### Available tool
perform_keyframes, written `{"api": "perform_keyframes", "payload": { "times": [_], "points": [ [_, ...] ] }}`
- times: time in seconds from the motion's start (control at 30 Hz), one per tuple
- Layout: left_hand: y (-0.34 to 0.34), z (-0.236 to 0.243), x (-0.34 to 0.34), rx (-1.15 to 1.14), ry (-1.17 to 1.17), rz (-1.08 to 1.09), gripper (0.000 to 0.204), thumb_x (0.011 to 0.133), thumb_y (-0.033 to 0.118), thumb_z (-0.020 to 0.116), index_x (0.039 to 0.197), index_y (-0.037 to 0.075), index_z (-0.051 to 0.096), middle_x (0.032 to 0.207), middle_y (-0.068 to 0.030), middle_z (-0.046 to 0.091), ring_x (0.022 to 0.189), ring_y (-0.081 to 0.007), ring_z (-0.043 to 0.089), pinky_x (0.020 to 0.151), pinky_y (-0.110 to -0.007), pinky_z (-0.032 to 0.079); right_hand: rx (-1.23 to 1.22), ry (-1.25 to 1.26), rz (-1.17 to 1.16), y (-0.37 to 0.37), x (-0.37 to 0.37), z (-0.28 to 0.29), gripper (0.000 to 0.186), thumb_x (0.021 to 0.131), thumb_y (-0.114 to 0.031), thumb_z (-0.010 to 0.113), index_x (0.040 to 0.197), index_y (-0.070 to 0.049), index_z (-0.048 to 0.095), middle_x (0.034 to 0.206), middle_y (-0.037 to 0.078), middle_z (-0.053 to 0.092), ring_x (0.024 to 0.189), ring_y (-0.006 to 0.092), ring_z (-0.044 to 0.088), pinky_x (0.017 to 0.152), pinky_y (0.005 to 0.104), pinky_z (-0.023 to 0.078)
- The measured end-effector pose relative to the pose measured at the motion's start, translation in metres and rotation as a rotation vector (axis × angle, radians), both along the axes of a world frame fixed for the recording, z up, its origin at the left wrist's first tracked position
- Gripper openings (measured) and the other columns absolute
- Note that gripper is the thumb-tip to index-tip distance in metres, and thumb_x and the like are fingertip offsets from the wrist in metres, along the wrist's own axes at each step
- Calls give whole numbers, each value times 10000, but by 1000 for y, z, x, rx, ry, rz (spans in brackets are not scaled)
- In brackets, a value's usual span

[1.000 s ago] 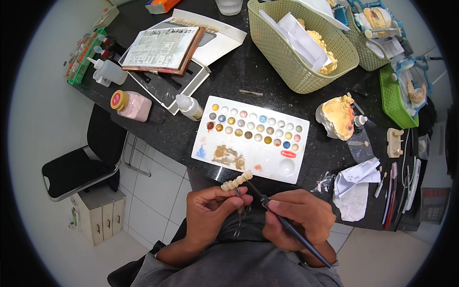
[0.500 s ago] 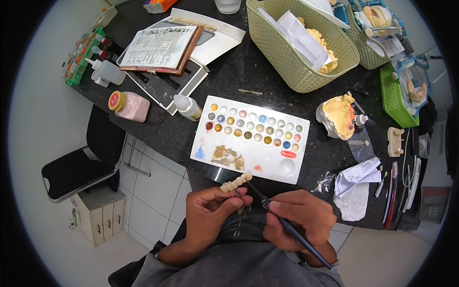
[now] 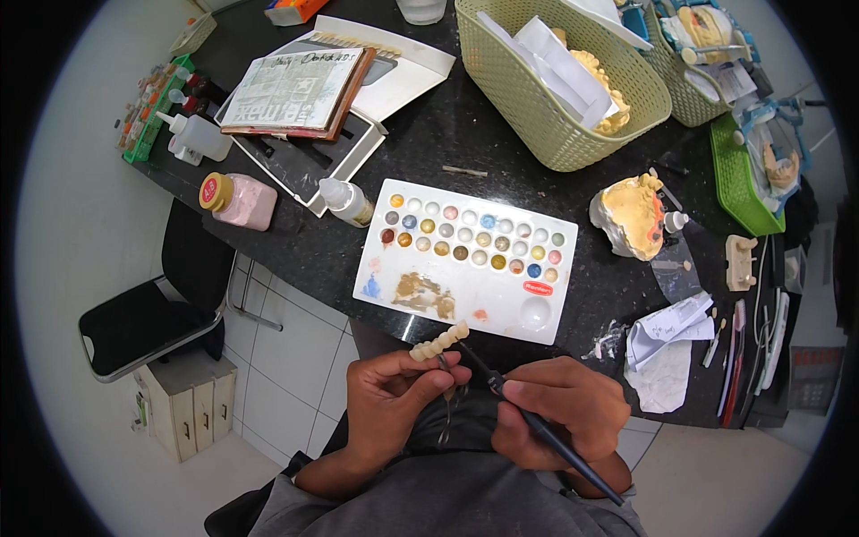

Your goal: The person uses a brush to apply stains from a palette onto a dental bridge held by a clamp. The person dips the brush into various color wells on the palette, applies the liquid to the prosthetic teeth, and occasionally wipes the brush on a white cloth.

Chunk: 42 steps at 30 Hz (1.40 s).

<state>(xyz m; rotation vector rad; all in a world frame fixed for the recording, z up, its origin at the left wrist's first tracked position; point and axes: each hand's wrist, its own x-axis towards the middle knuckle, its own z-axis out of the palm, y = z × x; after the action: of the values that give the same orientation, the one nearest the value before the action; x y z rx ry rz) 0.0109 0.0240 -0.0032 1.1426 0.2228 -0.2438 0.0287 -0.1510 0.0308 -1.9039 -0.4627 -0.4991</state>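
I saw the left hand [image 3: 394,394] pinching a thin metal holder [image 3: 444,362], a row of cream teeth [image 3: 438,343] at its top, just short of a white palette [image 3: 497,299]. By the teeth, touching or not I couldn't tell, was the tip of a dark brush [image 3: 573,460], gripped in the right hand [image 3: 569,407].

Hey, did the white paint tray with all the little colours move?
No. The white paint palette hasn't gone any way: its gap to the dropper bottle looks the same as before. Only the camera's view shifted slightly.
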Motion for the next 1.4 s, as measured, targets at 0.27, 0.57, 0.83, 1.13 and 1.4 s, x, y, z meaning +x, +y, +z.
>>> {"api": "perform_keyframes", "payload": {
  "times": [0.27,0.57,0.83,1.13,1.4],
  "points": [
    [-1,2,-1,0,40,10,108,823,-74,625,929,-74,638,961,-179,664,876,-239,671,780,-313,562,-20,36,57,-4,0,1,262,621,14,721,869,-11,641,770,87,652,615,190,650,521,261,540],
    [-2,4,0,65,65,7,109,815,-70,637,924,-75,638,952,-182,664,865,-246,673,762,-314,563,106,16,-12,-12,-9,-2,253,620,5,707,860,23,627,708,102,639,554,201,634,489,258,521],
    [-7,6,-2,-4,75,5,115,803,-85,641,918,-86,635,949,-194,661,866,-273,674,796,-353,566,22,122,-138,-23,-10,-1,188,651,19,679,826,28,611,671,137,629,536,216,631,464,262,499],
    [-7,6,-1,-15,68,6,111,810,-74,640,921,-79,638,956,-194,661,864,-270,675,779,-341,569,-47,137,-78,-21,-7,3,221,628,32,700,836,13,629,697,116,642,574,216,651,499,270,519],
    [-5,7,0,-9,79,-11,114,822,-75,625,936,-84,631,976,-197,656,884,-270,671,781,-334,570,46,68,98,-14,-2,11,235,625,5,724,852,-4,660,720,98,640,577,199,638,493,265,529]
  ]
}}
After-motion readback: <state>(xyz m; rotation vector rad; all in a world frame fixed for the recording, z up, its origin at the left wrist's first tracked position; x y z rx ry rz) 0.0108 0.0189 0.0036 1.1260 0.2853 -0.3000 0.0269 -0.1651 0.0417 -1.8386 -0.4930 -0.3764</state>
